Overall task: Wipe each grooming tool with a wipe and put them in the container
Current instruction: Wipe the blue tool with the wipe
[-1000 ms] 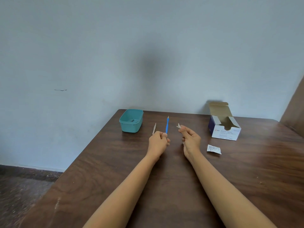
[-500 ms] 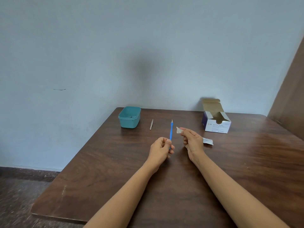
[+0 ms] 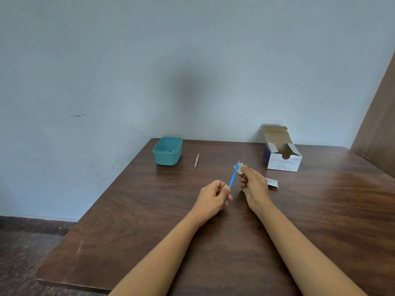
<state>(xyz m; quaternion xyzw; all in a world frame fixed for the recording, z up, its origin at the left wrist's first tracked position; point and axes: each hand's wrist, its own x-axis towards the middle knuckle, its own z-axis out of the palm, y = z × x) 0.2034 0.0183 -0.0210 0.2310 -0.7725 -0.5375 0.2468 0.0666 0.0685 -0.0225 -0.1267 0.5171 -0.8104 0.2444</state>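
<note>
Your left hand (image 3: pixel 214 196) curls round the lower end of the blue-handled tool (image 3: pixel 233 178), thumb and fingers closed on it. Most of the handle's bottom is hidden inside your fist, apart from a sliver showing below the thumb. The tool slants up and to the right above the table (image 3: pixel 149 221). Its upper end runs into the white wipe (image 3: pixel 239 167), which your right hand (image 3: pixel 254 183) pinches between thumb and fingertips. The wipe covers the tip; only a thin pale point pokes out above it, too small to identify. Whether the wipe wraps right round the shaft or only lies against it cannot be told from this view.

The teal container (image 3: pixel 167 151) stands near the table's far left corner, with something dark at its bottom that is hard to make out. A slim metal tool (image 3: pixel 196 160) lies flat to its right, apart from it. The opened box of alcohol swabs (image 3: pixel 282 155) sits at the far right, flap up. A torn wrapper (image 3: pixel 272 182) lies behind your right hand, partly hidden by it. The lower edge cuts off both forearms.
</note>
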